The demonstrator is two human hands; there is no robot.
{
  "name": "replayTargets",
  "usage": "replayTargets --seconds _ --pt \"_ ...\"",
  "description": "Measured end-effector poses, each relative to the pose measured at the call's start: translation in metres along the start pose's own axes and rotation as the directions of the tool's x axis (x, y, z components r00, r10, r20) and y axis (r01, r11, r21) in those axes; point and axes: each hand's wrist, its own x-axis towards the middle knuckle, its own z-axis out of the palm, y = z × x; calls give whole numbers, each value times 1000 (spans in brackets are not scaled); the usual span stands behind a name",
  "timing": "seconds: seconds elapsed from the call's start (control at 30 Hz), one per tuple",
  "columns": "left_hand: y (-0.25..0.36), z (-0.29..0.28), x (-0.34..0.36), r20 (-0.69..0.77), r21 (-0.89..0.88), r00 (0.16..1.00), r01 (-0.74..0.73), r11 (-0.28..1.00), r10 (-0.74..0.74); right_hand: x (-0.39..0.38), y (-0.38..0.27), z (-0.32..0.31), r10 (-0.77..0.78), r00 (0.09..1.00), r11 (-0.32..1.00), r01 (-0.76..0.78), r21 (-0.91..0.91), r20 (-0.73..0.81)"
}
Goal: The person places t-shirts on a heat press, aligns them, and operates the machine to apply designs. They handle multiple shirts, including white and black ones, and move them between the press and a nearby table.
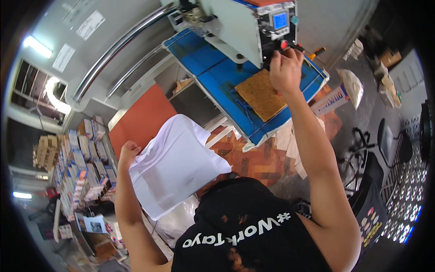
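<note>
The left hand [130, 152] pinches a white T-shirt [176, 161] over a red pad [149, 108]; the right hand [287, 70], fingers curled, grip impossible to tell, is beside a heat press [233, 22].

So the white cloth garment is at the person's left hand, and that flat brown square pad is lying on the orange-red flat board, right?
Not quite: the flat brown square pad lies on the blue rectangular platform, not on the orange-red flat board; the head view shows this. The white cloth garment is indeed at the person's left hand.
</note>
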Motion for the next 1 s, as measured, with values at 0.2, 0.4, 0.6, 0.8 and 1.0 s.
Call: replayTargets --seconds 0.2,0.4,0.6,0.8,1.0 --pt "176 -24 1 -51 -499 999 -25 866 0 0 5 -7 -6 1000 1000 6 9 -15" --pt "321 75 -12 304 -851 911 127 509 280 -2 -1 -9 107 990 994 -108 10 89" --pt "224 61 -62 230 -709 965 79 701 123 -2 -6 3 23 993 998 -16 -58 112" --pt "-28 4 -93 -418 219 908 110 969 -9 -25 69 -1 263 963 962 -258 -89 62" --pt "-78 15 -126 -520 230 848 250 941 -99 -67 -134 33 19 999 971 -12 -240 27"
